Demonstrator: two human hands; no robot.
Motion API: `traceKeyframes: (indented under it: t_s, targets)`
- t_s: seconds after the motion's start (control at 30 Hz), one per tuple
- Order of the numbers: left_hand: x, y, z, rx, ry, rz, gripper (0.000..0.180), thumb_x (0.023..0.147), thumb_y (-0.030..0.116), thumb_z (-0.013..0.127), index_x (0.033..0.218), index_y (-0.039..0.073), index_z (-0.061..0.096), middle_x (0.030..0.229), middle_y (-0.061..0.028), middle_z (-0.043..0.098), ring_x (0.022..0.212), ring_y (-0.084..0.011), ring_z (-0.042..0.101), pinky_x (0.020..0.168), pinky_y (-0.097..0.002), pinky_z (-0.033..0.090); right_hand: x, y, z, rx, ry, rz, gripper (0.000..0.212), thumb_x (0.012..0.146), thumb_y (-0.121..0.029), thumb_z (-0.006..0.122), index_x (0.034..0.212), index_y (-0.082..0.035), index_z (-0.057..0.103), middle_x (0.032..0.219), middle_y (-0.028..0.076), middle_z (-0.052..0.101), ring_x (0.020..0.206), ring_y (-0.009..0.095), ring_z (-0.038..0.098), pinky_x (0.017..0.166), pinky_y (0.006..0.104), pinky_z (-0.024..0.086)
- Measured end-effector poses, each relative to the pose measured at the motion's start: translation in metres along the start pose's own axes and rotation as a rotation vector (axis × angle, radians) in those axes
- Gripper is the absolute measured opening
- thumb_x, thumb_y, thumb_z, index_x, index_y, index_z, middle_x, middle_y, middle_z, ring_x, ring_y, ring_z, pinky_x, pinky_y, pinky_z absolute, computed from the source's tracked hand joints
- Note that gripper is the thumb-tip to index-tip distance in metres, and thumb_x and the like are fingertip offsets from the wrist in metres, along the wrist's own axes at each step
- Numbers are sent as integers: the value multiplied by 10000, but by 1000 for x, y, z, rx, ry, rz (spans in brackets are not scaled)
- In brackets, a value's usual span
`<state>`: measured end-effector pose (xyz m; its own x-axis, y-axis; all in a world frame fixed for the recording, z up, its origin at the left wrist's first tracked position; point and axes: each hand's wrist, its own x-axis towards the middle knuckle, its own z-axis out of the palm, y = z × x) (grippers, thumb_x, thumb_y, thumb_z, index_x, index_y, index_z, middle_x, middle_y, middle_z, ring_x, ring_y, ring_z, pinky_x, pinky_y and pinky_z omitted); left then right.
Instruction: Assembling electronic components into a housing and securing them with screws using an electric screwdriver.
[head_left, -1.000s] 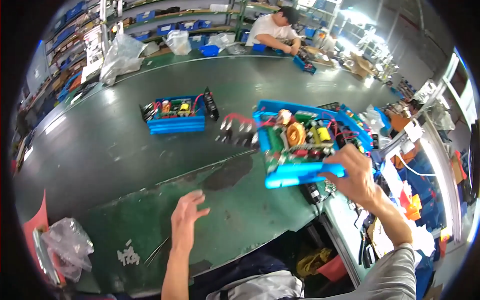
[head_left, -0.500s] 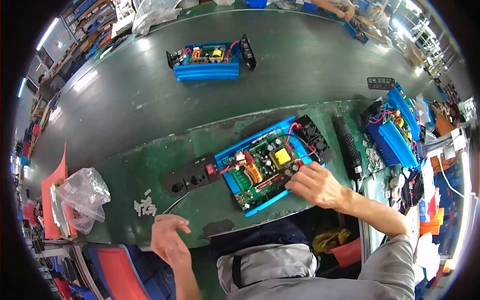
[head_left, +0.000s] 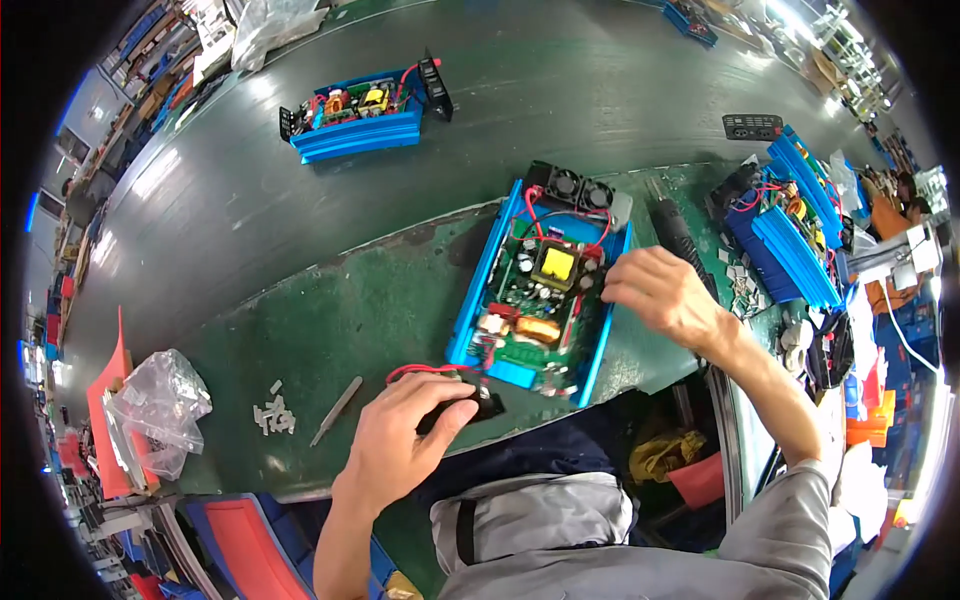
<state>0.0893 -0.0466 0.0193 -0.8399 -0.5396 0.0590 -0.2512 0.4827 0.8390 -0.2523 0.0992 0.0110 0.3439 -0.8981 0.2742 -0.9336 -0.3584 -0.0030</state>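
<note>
An opened blue metal housing (head_left: 475,285) lies on the green bench in front of me, holding a green circuit board (head_left: 515,270) with a yellow-topped transformer (head_left: 558,263). Two black fans (head_left: 580,188) sit at its far end, joined by red wires. My left hand (head_left: 405,430) is closed over a black end panel (head_left: 488,403) at the near end; red wire runs to it, and the hand hides much of it. At the right wall of the housing, my right hand (head_left: 665,295) has its fingers bent together against the edge.
Left lie slim metal tweezers (head_left: 336,410), small pale pieces (head_left: 273,413) and a clear plastic bag (head_left: 165,405). Right are a black electric screwdriver (head_left: 677,235), more small pieces (head_left: 745,290) and another blue unit (head_left: 790,250). A further blue unit (head_left: 360,135) sits across the dark surface.
The housing has turned counter-clockwise, its fans now pointing away from me. My left hand has moved right onto the black end panel. My right hand has shifted slightly up and right.
</note>
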Motion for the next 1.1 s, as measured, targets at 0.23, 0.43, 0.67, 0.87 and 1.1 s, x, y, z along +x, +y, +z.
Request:
traceKeyframes:
  t_s: [0.23,0.43,0.67,0.87,1.1]
  targets:
    - [34,-7,8,27,107,-35,134,947,85,679,1058,15,701,961,-69,697,718,-119,597,653,-260,459,-7,-40,16,142,337,547,324,772,103,691,1058,-44,647,1061,120,637,962,316,645,836,397,533]
    - [81,-17,12,235,107,-130,201,1017,138,597,1149,29,703,1043,-41,722,796,-87,584,703,-259,449,-12,-90,35,634,428,1041,376,975,-93,646,1318,21,542,989,123,643,824,179,601,720,300,488]
    - [130,-21,39,-134,26,-162,334,1083,223,503,1292,-4,629,1068,-73,708,977,-93,601,923,-265,475,-9,-83,45,515,344,1014,562,910,-193,710,1368,56,499,965,148,599,820,247,595,709,338,485]
    - [117,-16,45,-202,57,-188,321,1053,110,542,1337,-34,580,1144,-57,685,1024,-99,620,944,-268,486,-8,-54,29,648,250,980,519,891,-108,627,1366,65,509,948,188,556,802,303,573,726,381,474]
    - [104,-18,21,370,131,146,343,880,-4,700,1218,39,660,1225,-107,677,1087,-260,658,901,-356,528,3,-1,37,508,212,741,383,966,-80,556,1338,15,550,986,192,593,874,354,621,734,403,503]
